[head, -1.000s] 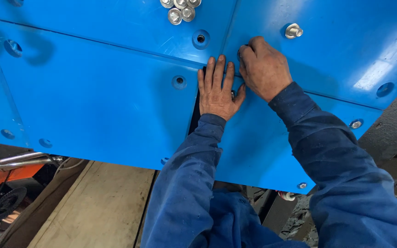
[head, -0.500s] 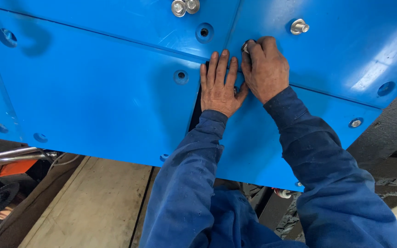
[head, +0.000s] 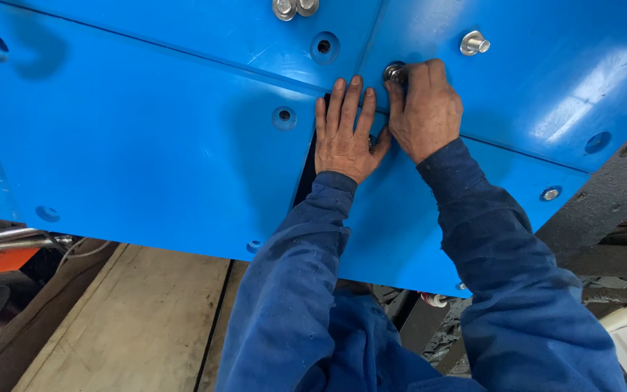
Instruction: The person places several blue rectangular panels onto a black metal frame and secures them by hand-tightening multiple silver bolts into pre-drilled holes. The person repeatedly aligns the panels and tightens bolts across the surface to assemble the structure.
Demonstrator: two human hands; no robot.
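Two hands on a blue panel, at a bolt.
Left hand lies flat, fingers spread, holding nothing, beside the seam; right hand pinches the bolt with its fingertips, just above the left; another bolt stands near.

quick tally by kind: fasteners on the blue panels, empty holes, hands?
Protruding silver bolts: 4. Two at the top edge, one upper right, one at the right hand.
Flush bolt heads: 1, at lower right.
Empty countersunk holes clearly in view: 7, e.g..
Hands: 2, left hand flat on the panel, right hand gripping a bolt.
Total: 14.
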